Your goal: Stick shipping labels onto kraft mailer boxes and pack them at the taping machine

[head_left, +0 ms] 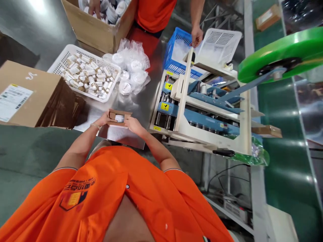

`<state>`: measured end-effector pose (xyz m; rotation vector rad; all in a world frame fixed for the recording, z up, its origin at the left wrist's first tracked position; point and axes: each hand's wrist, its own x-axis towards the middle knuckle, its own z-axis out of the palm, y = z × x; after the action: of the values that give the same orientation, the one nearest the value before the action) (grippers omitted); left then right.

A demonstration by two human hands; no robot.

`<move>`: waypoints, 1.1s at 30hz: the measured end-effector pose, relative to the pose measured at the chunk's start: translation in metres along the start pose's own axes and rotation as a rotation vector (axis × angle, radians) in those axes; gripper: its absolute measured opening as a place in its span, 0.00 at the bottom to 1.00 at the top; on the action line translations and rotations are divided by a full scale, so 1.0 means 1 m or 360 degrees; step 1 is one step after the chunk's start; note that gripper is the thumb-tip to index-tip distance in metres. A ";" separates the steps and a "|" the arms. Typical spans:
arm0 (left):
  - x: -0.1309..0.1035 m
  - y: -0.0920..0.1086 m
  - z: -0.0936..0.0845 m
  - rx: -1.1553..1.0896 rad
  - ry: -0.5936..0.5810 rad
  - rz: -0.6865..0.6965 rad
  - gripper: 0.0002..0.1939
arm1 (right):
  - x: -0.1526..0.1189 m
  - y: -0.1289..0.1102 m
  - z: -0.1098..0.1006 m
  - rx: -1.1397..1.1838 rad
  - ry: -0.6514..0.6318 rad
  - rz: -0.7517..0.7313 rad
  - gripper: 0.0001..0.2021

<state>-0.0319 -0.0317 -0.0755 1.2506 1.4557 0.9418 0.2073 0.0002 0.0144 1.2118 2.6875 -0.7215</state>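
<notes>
A small open cardboard box [116,124] is held between my hands over the near edge of the metal table [131,139]. My left hand [104,119] grips its left end, and my right hand [133,125] grips the right end, fingers closed on the cardboard. Inside the box lies a small white item [119,118], too small to make out. Beyond my hands, a white plastic basket [57,62] holds many small glass vials [88,75] with white labels. Beside the basket are round white pieces in clear plastic bags [136,69].
Folded brown cartons [32,84] are stacked at left. A large cardboard box [93,35] stands at the back, a co-worker's hand [94,7] in it. The co-worker's other hand [196,35] is near the blue crate [174,47]. At right are a carton-sealing machine [202,134], green tape roll [285,50] and green conveyor [285,161].
</notes>
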 end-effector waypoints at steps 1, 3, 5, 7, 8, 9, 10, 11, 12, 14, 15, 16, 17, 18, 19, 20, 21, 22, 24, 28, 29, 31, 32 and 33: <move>0.003 0.002 -0.002 -0.0010 -0.0035 0.0000 0.45 | 0.003 -0.003 -0.002 -0.0042 0.0060 0.0097 0.12; 0.003 0.007 -0.016 -0.0025 -0.0144 0.0008 0.44 | 0.006 -0.006 -0.005 -0.0136 0.0194 0.0241 0.24; -0.002 0.012 -0.032 0.0005 -0.0195 0.0036 0.45 | 0.005 -0.005 -0.002 -0.0146 0.0274 0.0203 0.34; -0.009 0.019 -0.040 0.0214 -0.0171 0.0106 0.44 | 0.001 -0.001 0.007 -0.0076 0.0184 0.0050 0.32; -0.013 0.022 -0.039 0.0353 -0.0148 0.0145 0.44 | -0.002 0.002 0.013 -0.0038 0.0131 0.0000 0.30; -0.017 0.025 -0.034 0.0507 -0.0137 0.0183 0.45 | -0.004 0.004 0.019 -0.0010 0.0096 -0.0029 0.28; -0.022 0.027 -0.026 0.0674 -0.0144 0.0216 0.47 | -0.007 0.008 0.026 0.0009 0.0087 -0.0032 0.28; -0.026 0.028 -0.017 0.0843 -0.0161 0.0244 0.50 | -0.008 0.012 0.032 0.0024 0.0097 -0.0022 0.28; -0.029 0.029 -0.007 0.1002 -0.0174 0.0270 0.53 | -0.009 0.017 0.038 0.0043 0.0122 -0.0010 0.28; -0.030 0.029 0.012 0.1295 -0.0183 0.0332 0.56 | -0.009 0.034 0.050 0.0104 0.0240 0.0069 0.27; -0.025 0.030 0.020 0.1413 -0.0184 0.0360 0.57 | -0.009 0.045 0.057 0.0145 0.0351 0.0165 0.26; -0.015 0.032 0.027 0.1489 -0.0189 0.0373 0.57 | -0.009 0.058 0.065 0.0190 0.0493 0.0306 0.26; -0.001 0.035 0.036 0.1548 -0.0194 0.0374 0.57 | -0.010 0.072 0.073 0.0234 0.0649 0.0481 0.25; 0.017 0.040 0.045 0.1599 -0.0201 0.0367 0.58 | -0.011 0.086 0.083 0.0269 0.0791 0.0669 0.24; 0.039 0.047 0.056 0.1642 -0.0207 0.0358 0.58 | -0.012 0.099 0.094 0.0287 0.0892 0.0838 0.23; 0.064 0.056 0.069 0.1670 -0.0213 0.0357 0.58 | -0.014 0.111 0.105 0.0284 0.0933 0.0958 0.22; 0.090 0.065 0.083 0.1681 -0.0211 0.0368 0.58 | -0.016 0.120 0.117 0.0259 0.0925 0.1027 0.21; 0.117 0.075 0.097 0.1675 -0.0203 0.0394 0.58 | -0.018 0.128 0.127 0.0217 0.0891 0.1049 0.21; 0.171 0.092 0.124 0.1645 -0.0181 0.0456 0.57 | -0.022 0.137 0.146 0.0122 0.0818 0.1004 0.20; 0.265 0.115 0.171 0.1556 -0.0189 0.0560 0.56 | -0.025 0.141 0.166 0.0025 0.0744 0.0901 0.22; 0.284 0.120 0.184 0.1508 -0.0230 0.0611 0.56 | -0.025 0.141 0.169 0.0020 0.0725 0.0897 0.23; 0.316 0.129 0.214 0.1342 -0.0346 0.0719 0.58 | -0.026 0.142 0.173 0.0022 0.0706 0.0911 0.23; 0.328 0.134 0.231 0.1212 -0.0410 0.0745 0.60 | -0.026 0.143 0.176 0.0028 0.0713 0.0914 0.23; 0.337 0.140 0.248 0.1057 -0.0462 0.0736 0.63 | -0.027 0.144 0.178 0.0034 0.0729 0.0907 0.22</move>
<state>0.2393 0.3162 -0.0611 2.1813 1.3048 0.5246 0.3138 -0.0179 -0.1890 2.2372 2.4093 -0.4218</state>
